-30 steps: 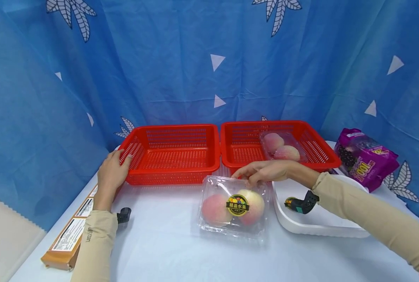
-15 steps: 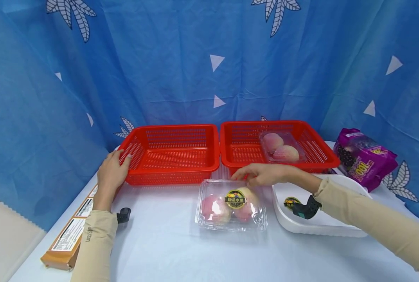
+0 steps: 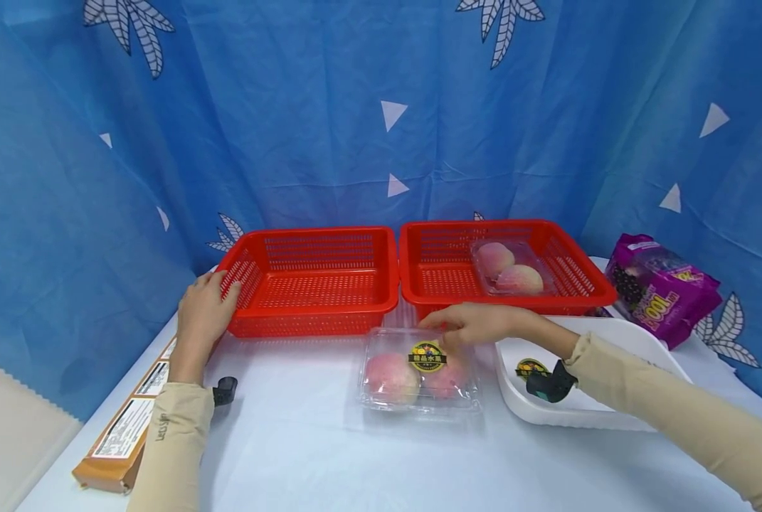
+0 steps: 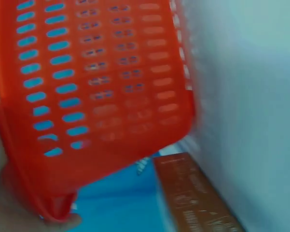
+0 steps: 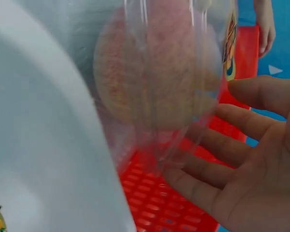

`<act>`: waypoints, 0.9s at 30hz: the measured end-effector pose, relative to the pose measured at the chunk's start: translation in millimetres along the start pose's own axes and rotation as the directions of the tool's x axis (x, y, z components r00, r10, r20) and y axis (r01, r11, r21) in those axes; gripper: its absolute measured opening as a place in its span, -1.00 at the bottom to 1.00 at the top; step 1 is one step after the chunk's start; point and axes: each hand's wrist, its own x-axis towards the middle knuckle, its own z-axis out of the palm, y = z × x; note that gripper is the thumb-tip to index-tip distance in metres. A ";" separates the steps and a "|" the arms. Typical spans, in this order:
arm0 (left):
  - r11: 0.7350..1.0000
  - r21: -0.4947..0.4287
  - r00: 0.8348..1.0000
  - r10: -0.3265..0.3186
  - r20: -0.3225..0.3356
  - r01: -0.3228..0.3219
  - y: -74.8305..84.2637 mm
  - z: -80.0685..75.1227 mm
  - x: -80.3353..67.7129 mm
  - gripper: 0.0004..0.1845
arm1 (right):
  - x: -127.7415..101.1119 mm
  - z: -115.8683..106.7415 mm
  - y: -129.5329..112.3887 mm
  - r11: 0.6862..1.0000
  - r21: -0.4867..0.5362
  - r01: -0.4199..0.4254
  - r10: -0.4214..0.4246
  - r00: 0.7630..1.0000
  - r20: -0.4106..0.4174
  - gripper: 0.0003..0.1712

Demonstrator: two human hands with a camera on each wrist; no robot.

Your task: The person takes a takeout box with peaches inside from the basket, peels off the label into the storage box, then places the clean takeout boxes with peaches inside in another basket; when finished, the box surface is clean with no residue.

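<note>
In the head view my left hand (image 3: pixel 203 313) grips the left end of the red plastic basket (image 3: pixel 313 323), thumb over its rim. The left wrist view shows its slotted red wall (image 4: pixel 111 96) close up. My right hand (image 3: pixel 479 324) pinches the back edge of a clear plastic box of peaches (image 3: pixel 390 405). This box lies nearly flat on the table, its round fruit label (image 3: pixel 427 357) facing up. Close up in the right wrist view are a peach (image 5: pixel 154 72) behind clear plastic and my right thumb (image 5: pixel 260 92) near the lid; my right fingers (image 5: pixel 227 140) touch the back side.
A second red basket (image 3: pixel 428 304) holds another boxed pair of peaches (image 3: pixel 515 279). Right of the front box stands a white tub (image 3: pixel 585 419) with a round label inside. A purple bag (image 3: pixel 665 299) lies far right. An orange-brown long carton (image 3: pixel 114 459) lies along the left edge.
The box of peaches has tipped back from a slant to nearly flat. My right hand has sunk slightly with its back edge; my left hand has stayed on the basket.
</note>
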 end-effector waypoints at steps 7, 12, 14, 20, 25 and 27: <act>0.927 -0.216 0.946 0.323 0.038 -0.308 56.6 -23.6 -9.9 -0.38 | -6.5 2.8 -8.9 0.997 -0.070 0.037 -0.040 0.998 -0.041 -0.45; 0.795 -0.440 0.827 0.533 0.180 -0.416 118.0 -36.3 -37.2 -0.42 | -11.8 1.8 -14.9 0.996 -0.057 0.067 -0.072 0.993 -0.090 -0.48; 0.756 -0.503 0.744 0.604 0.286 -0.420 137.9 -33.3 -49.3 -0.43 | -13.4 1.9 -16.2 0.995 -0.064 0.081 -0.088 0.989 -0.118 -0.49; 0.718 -0.558 0.507 0.693 0.513 -0.417 172.2 -1.4 -71.9 -0.37 | -13.7 6.7 -17.7 0.994 -0.030 0.102 -0.106 0.978 -0.179 -0.52; 0.754 -0.486 0.459 0.656 0.600 -0.442 174.3 28.0 -75.4 -0.22 | -9.2 13.6 -20.0 0.995 -0.004 0.095 -0.095 0.981 -0.171 -0.56; 0.771 -0.459 0.469 0.634 0.615 -0.441 171.6 37.1 -74.8 -0.16 | -7.6 15.4 -20.9 0.995 -0.014 0.099 -0.100 0.981 -0.169 -0.58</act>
